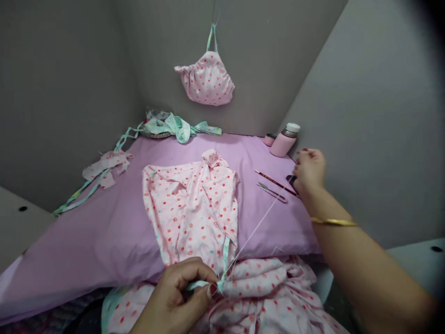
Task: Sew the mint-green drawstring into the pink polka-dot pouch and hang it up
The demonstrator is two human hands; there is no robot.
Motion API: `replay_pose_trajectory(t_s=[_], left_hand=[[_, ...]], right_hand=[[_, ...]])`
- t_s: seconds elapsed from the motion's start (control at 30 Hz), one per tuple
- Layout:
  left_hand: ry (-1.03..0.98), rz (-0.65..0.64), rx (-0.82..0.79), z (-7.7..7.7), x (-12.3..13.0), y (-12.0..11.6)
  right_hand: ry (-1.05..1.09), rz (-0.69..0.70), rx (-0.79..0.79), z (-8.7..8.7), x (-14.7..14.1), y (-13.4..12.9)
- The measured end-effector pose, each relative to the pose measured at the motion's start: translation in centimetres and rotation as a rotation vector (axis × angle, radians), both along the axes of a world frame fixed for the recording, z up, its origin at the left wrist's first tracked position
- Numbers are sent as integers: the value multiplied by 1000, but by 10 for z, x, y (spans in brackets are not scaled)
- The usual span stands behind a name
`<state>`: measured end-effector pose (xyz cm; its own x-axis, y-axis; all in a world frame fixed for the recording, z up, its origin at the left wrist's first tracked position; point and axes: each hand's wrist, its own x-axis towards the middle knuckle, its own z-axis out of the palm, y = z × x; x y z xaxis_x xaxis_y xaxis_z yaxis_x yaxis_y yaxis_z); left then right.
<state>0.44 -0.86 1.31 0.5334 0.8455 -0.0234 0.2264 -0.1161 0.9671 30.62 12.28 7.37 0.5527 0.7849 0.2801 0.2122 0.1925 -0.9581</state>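
My left hand (pixel 184 290) is closed at the bottom centre, thumb and forefinger pinching a mint-green fabric strip (pixel 221 285) where it meets the pink spotted cloth (pixel 257 283). A pale sewing thread (pixel 259 226) runs taut from that spot up to my right hand (pixel 310 169). Raised at the right, the right hand has its fingers closed on the thread; whether a needle is in them cannot be seen. More pink spotted fabric (pixel 189 208) lies spread on the purple-covered table (pixel 114 222) beyond my left hand.
Thread snips (pixel 272 192) and a thin dark-red stick (pixel 271 179) lie near a dark object (pixel 291 180) beside my right hand. Behind stand a pink bottle (pixel 283 143) and a small pot (pixel 270 139). Fabric scraps (pixel 107 168) and green strips (pixel 179 127) lie left; a spotted pouch (pixel 210 81) hangs above.
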Motion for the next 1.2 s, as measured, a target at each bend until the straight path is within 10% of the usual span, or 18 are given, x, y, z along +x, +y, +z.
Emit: replay_pose_trajectory(t_s=[0.13,0.27,0.37,0.8,1.0,1.2], left_hand=[[6,-15,-92,-5,-1,2],[23,-30,-126,-11,-3,5],[17,-41,-134,-11,-3,6],[-31,-46,-75,-11,-2,3],[-26,8,-213,0,0,0],[-47,33,-232,2,1,-1]], right_hand=[[-47,119,-32,-8,-14,-11],[-106,1173,-584,-26,-72,-61],[-14,1482,-722,-32,-98,-81],[-75,1309,-641,-28,-97,-76],[-48,1484,-619,-30,-100,-79],[-45,1286,-563,-31,-99,-73]])
